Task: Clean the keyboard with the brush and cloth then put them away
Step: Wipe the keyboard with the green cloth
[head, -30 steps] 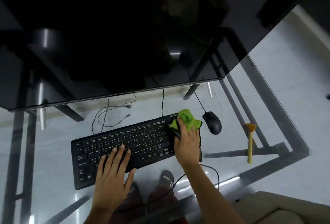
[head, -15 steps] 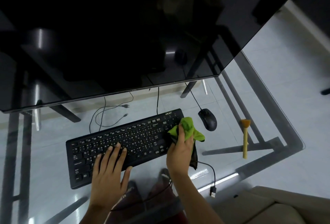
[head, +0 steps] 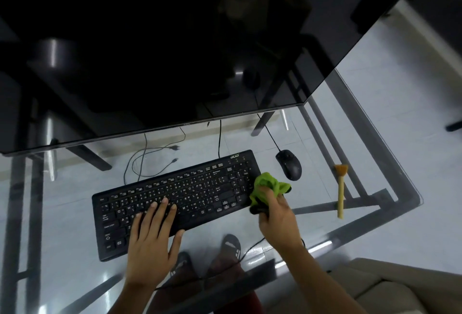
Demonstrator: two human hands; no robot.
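Observation:
A black keyboard (head: 180, 196) lies slanted on the glass desk (head: 380, 216). My left hand (head: 152, 236) rests flat on its left-middle keys with straight, spread fingers. My right hand (head: 277, 216) grips a bunched green cloth (head: 268, 186) at the keyboard's right end, against the edge by the number pad. A yellow-handled brush (head: 340, 190) with orange bristles lies on the glass to the right, away from both hands.
A black mouse (head: 288, 164) sits just behind the cloth, its cable running back. A large dark monitor (head: 175, 51) overhangs the far side. Loose cables (head: 150, 161) lie behind the keyboard. A beige cushion (head: 400, 286) is at the lower right.
My right hand has drawn the cloth from the keyboard's far right corner down along the right end toward me. My left hand has stayed flat on the keys.

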